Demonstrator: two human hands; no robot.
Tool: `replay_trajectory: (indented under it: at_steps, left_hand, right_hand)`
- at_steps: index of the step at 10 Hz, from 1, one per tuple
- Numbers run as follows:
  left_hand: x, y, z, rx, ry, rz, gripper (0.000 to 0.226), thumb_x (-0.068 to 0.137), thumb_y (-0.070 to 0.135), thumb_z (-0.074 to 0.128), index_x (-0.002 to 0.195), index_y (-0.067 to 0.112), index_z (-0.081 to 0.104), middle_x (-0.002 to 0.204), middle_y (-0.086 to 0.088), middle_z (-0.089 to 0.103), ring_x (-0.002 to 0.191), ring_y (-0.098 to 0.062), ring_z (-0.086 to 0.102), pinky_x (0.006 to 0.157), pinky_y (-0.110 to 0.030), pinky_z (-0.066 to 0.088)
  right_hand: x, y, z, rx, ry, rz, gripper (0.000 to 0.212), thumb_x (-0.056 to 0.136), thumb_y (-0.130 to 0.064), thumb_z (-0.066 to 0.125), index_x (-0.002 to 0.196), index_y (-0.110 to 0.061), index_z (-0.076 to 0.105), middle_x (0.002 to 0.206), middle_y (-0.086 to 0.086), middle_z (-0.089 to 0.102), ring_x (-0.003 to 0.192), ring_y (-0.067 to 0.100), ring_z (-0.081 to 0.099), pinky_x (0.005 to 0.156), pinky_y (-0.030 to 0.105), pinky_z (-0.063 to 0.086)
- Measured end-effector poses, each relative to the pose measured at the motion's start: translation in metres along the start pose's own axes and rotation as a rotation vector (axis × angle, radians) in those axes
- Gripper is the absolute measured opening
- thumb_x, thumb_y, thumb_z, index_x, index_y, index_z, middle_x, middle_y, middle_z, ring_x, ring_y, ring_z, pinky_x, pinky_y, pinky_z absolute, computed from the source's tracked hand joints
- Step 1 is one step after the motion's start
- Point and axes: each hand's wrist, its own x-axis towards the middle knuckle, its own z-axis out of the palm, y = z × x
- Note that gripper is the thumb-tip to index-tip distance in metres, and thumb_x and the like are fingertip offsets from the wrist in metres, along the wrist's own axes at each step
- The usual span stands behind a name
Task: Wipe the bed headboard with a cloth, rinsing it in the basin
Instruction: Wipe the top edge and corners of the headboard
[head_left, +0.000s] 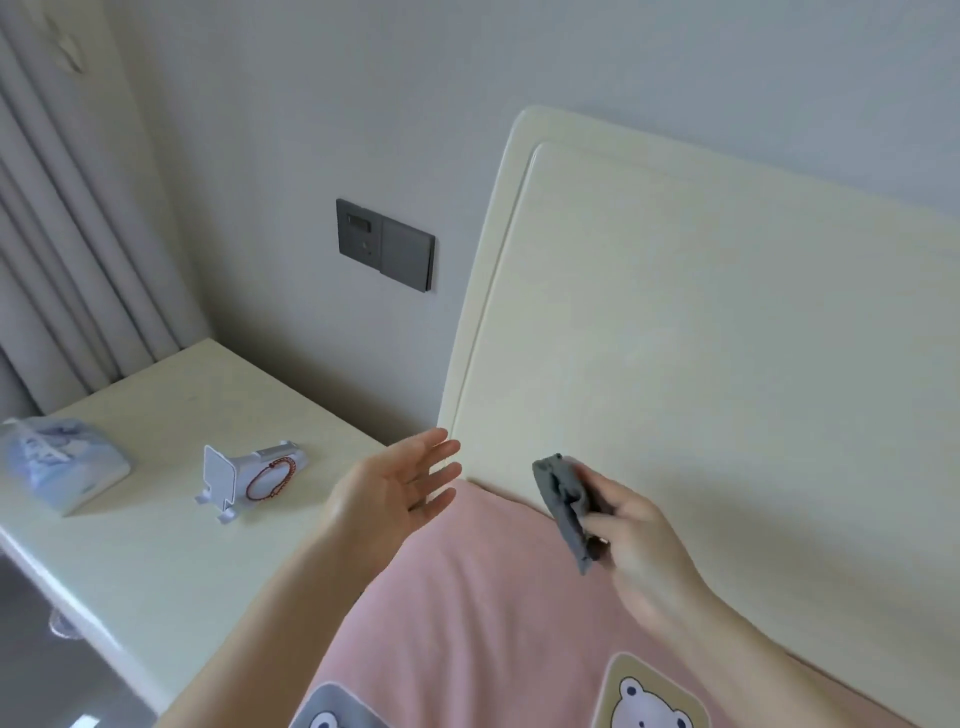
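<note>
Headboard (727, 322): one, cream, no wet streaks or wipe marks discernible; progress hard to judge, likely most wiping left.
Pink bedding (493, 613): one, bear patches, two visible.
Tabletop (171, 499): one, beside bed; carries one tissue pack (62, 462), one white phone stand (249, 478) with one red bracelet (270, 479).
Basin: not in view; rinse status unknown.
Wall switch plates (385, 244): two.
Hands, two: left hand (395, 483) open, empty, palm spread; right hand (628, 530) gripping folded grey cloth (563, 499), near headboard's lower left corner, contact unclear.
</note>
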Motion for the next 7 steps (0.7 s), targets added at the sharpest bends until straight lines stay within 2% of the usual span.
replay_trajectory:
  at_steps: [1, 2, 3, 4, 5, 6, 7]
  left_hand:
    - [-0.046, -0.001, -0.009, 0.313, -0.111, 0.088, 0.031, 0.083, 0.012, 0.059, 0.113, 0.013, 0.067, 0.108, -0.002, 0.072, 0.102, -0.020, 0.066, 0.089, -0.033, 0.048]
    - [-0.092, 0.009, -0.013, 0.419, -0.307, 0.139, 0.040, 0.076, 0.028, 0.062, 0.115, 0.016, 0.066, 0.115, -0.005, 0.068, 0.110, -0.019, 0.062, 0.094, -0.035, 0.044]
    - [-0.132, 0.022, -0.018, 0.466, -0.408, 0.176, 0.039, 0.079, 0.031, 0.062, 0.115, 0.017, 0.066, 0.120, -0.006, 0.066, 0.116, -0.022, 0.058, 0.104, -0.043, 0.039]
    - [-0.169, 0.029, -0.020, 0.498, -0.440, 0.238, 0.030, 0.079, 0.027, 0.063, 0.106, 0.016, 0.070, 0.112, -0.005, 0.070, 0.110, -0.021, 0.061, 0.104, -0.043, 0.041]
    - [-0.202, 0.031, -0.019, 0.496, -0.381, 0.296, 0.015, 0.074, 0.022, 0.066, 0.085, 0.016, 0.074, 0.092, -0.006, 0.073, 0.089, -0.020, 0.066, 0.098, -0.043, 0.045]
    - [-0.232, 0.027, -0.018, 0.544, -0.287, 0.316, 0.012, 0.068, 0.023, 0.070, 0.077, 0.016, 0.073, 0.084, -0.009, 0.071, 0.083, -0.019, 0.064, 0.097, -0.045, 0.045]
    - [-0.260, 0.022, -0.017, 0.629, -0.212, 0.365, 0.015, 0.066, 0.026, 0.071, 0.077, 0.017, 0.072, 0.082, -0.007, 0.071, 0.081, -0.018, 0.063, 0.089, -0.038, 0.049]
  right_hand:
    - [-0.052, -0.042, 0.041, 0.747, -0.176, 0.273, 0.038, 0.051, 0.017, 0.072, 0.081, -0.005, 0.073, 0.077, 0.014, 0.064, 0.059, 0.022, 0.053, 0.045, 0.028, 0.041]
    - [-0.096, -0.053, 0.075, 0.803, -0.215, 0.307, 0.058, 0.031, 0.016, 0.081, 0.086, -0.002, 0.073, 0.080, 0.018, 0.064, 0.058, 0.026, 0.057, 0.043, 0.030, 0.044]
    - [-0.135, -0.065, 0.099, 0.759, -0.204, 0.333, 0.056, 0.039, 0.013, 0.080, 0.092, -0.002, 0.073, 0.083, 0.019, 0.064, 0.058, 0.026, 0.060, 0.045, 0.030, 0.045]
    - [-0.165, -0.077, 0.116, 0.686, -0.193, 0.313, 0.046, 0.049, 0.008, 0.077, 0.093, -0.004, 0.074, 0.087, 0.018, 0.067, 0.060, 0.026, 0.062, 0.045, 0.030, 0.048]
    - [-0.195, -0.089, 0.125, 0.467, -0.184, 0.284, 0.029, 0.070, -0.014, 0.063, 0.096, -0.009, 0.073, 0.094, 0.016, 0.071, 0.067, 0.026, 0.068, 0.049, 0.030, 0.053]
    - [-0.223, -0.094, 0.129, 0.290, -0.182, 0.213, 0.038, 0.083, -0.033, 0.050, 0.110, -0.011, 0.066, 0.107, 0.016, 0.070, 0.087, 0.028, 0.069, 0.072, 0.042, 0.057]
    - [-0.244, -0.093, 0.132, 0.041, -0.197, 0.046, 0.038, 0.081, -0.037, 0.060, 0.111, -0.013, 0.065, 0.097, 0.008, 0.070, 0.084, 0.022, 0.064, 0.080, 0.042, 0.053]
